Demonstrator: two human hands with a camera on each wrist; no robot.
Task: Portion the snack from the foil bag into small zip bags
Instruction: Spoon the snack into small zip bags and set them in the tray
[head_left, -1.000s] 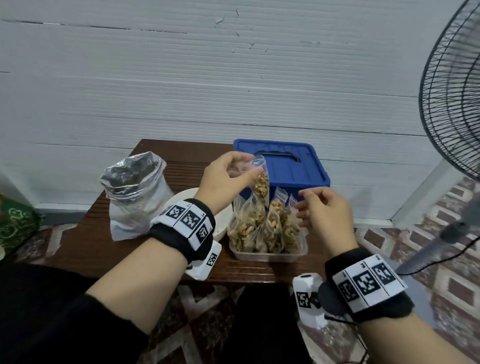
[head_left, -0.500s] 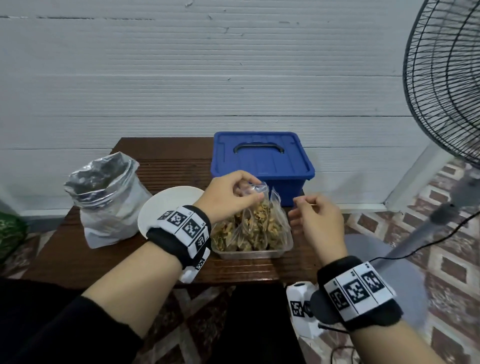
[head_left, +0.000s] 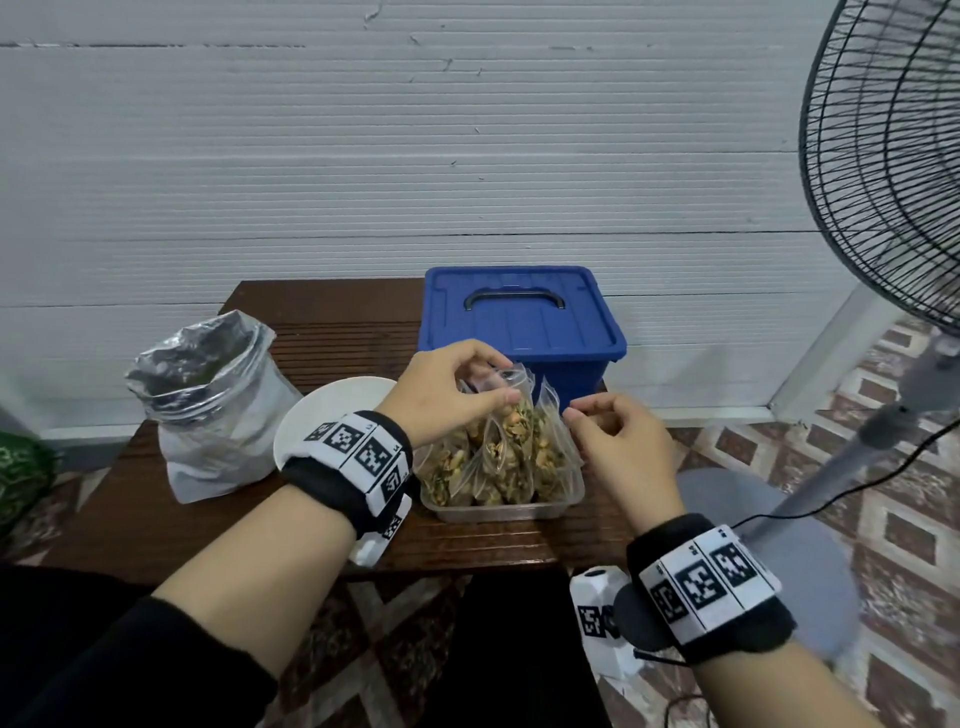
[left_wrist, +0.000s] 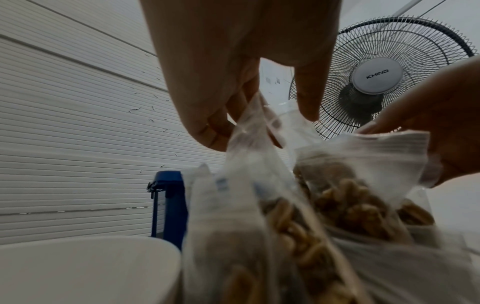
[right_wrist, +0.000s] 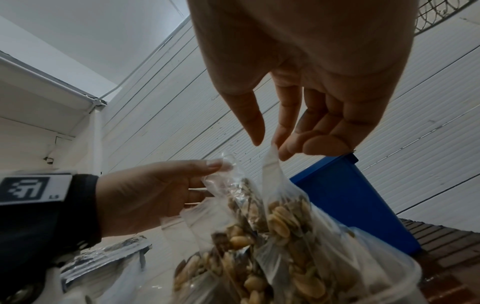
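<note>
— Clear plastic, that's what the left hand (head_left: 451, 391) pinches: thumb and fingertips closed on the top edge of a filled zip bag (head_left: 511, 415), which stands among the other filled bags (head_left: 483, 467) in the clear tray (head_left: 501, 512).

— And the right hand (head_left: 615, 441)?

— Just right of the tray. Its fingers are loosely bent. From the right wrist view the fingertips (right_wrist: 285, 152) touch the top corner of the neighbouring bag (right_wrist: 283, 197), thumb apart; I cannot tell whether it truly grips it.

— What's inside the bags?

— Peanuts and some darker bits, packed upright, bag against bag.

— Where's the foil bag?

— At the left of the brown wooden table (head_left: 156, 519), well apart from the tray. The foil bag (head_left: 213, 405) stands open, its rim rolled down. Between it and the tray lies a white plate (head_left: 322, 410), partly hidden behind the left wrist.

— Further out?

— A blue lidded box (head_left: 519, 322) with a dark handle stands just behind the tray, at the far edge of the table. A standing fan (head_left: 893, 156) stands to the right, on the patterned floor tiles, against the white ribbed wall.
</note>
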